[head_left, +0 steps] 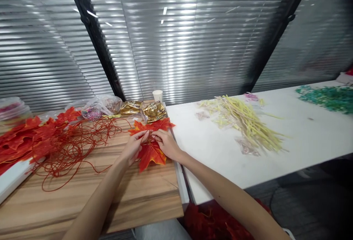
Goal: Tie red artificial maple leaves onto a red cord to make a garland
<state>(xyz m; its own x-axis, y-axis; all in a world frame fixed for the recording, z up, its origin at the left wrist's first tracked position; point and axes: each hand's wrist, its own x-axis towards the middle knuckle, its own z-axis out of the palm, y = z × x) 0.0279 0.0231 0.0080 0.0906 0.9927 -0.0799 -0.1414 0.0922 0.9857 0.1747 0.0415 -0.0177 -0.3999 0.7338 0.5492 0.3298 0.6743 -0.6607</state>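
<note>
Red-orange artificial maple leaves point(152, 156) lie under both my hands at the right end of the wooden table. My left hand point(135, 146) is closed in a pinch at the middle of these leaves. Close beside it, fingertips nearly meeting, my right hand point(166, 142) pinches at the same spot. What sits between the fingertips is too small to make out; it may be a stem or thin cord. A loose tangle of red cord point(74, 146) spreads to the left of my left hand.
More red maple leaves point(33, 137) are heaped at the far left by a white box edge point(13, 179). Gold packets point(154, 112), a paper cup point(157, 95) and clear bags point(106, 103) line the back. Yellow strips point(248, 122) and green pieces point(328, 98) lie on the white table point(204, 162).
</note>
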